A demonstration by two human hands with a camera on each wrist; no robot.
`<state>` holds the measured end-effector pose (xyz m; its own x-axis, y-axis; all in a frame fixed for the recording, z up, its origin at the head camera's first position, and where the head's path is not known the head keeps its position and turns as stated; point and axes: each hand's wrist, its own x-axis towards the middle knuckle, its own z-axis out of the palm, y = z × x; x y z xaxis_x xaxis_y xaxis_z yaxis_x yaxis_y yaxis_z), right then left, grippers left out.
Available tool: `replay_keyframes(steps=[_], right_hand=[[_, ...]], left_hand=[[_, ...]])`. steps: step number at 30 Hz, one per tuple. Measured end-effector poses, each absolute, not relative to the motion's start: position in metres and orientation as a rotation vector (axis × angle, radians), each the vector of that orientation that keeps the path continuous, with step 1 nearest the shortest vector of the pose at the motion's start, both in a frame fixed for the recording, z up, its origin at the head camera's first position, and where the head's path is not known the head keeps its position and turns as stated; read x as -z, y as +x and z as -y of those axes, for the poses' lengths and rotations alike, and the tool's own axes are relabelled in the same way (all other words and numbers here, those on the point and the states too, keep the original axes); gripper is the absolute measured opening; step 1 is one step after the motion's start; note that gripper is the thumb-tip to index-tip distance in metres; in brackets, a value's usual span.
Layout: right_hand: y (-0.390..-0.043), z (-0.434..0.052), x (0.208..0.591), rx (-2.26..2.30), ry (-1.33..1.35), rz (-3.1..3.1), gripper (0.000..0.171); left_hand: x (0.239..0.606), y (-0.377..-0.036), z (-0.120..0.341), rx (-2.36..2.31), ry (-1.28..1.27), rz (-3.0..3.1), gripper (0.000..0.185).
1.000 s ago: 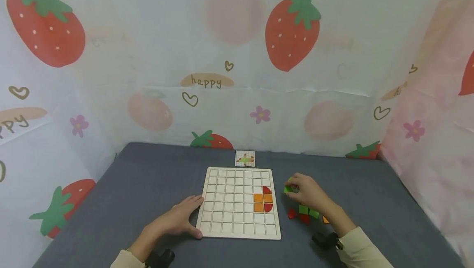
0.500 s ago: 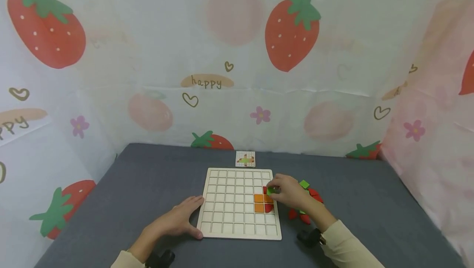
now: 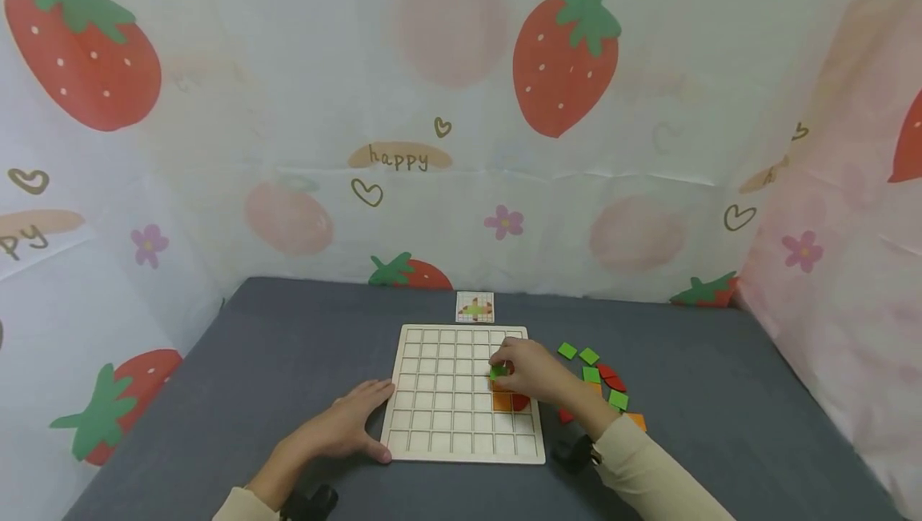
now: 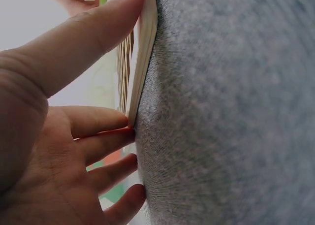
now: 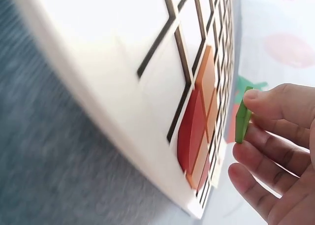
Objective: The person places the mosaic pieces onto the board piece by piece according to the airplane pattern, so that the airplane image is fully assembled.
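Observation:
A pale wooden grid board [image 3: 446, 425] lies flat on the table, with orange square tiles [image 3: 502, 402] and red rounded tiles [image 5: 191, 131] set in cells near its right side. My left hand [image 3: 350, 423] rests at the board's left edge. Its fairly straight fingers touch the side and the thumb lies at the near left corner, as the left wrist view also shows. Over the board's right part, my right hand [image 3: 536, 373] pinches a green square tile [image 5: 243, 115] between thumb and fingers. In the right wrist view the tile is tilted and held above the board's surface.
Loose green tiles [image 3: 567, 350], red tiles [image 3: 611, 378] and an orange tile [image 3: 637, 421] lie right of the board, partly behind the right forearm. A small card [image 3: 475, 307] with a coloured grid picture lies beyond the board. A strawberry-patterned cloth [image 3: 403, 217] hangs behind the dark table [image 3: 317, 329].
My right hand has moved left from the loose tiles to over the board, carrying the green tile. My left hand stays at the board's edge.

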<state>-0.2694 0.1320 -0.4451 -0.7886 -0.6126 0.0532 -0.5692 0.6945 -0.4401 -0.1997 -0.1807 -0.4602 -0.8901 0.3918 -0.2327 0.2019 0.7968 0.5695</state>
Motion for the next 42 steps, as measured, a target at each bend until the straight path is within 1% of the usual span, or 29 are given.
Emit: replay_keyframes(steps=[12, 17, 22, 36, 42], right_hand=[[-0.276, -0.112, 0.451, 0.617, -1.057, -2.753, 0.023], [-0.277, -0.108, 0.456, 0.604, -1.093, -2.741, 0.016], [-0.276, -0.105, 0.457, 0.574, -1.102, -2.73, 0.012], [-0.275, -0.104, 0.456, 0.546, -1.096, -2.752, 0.016], [-0.273, -0.107, 0.452, 0.573, -1.038, -2.754, 0.02]], left_hand=[[0.459, -0.2, 0.179, -0.763, 0.446, -2.668, 0.1], [0.46, -0.2, 0.179, -0.754, 0.458, -2.667, 0.1], [0.46, -0.199, 0.178, -0.76, 0.475, -2.669, 0.1], [0.46, -0.199, 0.178, -0.749, 0.45, -2.678, 0.099], [0.461, -0.2, 0.178, -0.736, 0.435, -2.673, 0.099]])
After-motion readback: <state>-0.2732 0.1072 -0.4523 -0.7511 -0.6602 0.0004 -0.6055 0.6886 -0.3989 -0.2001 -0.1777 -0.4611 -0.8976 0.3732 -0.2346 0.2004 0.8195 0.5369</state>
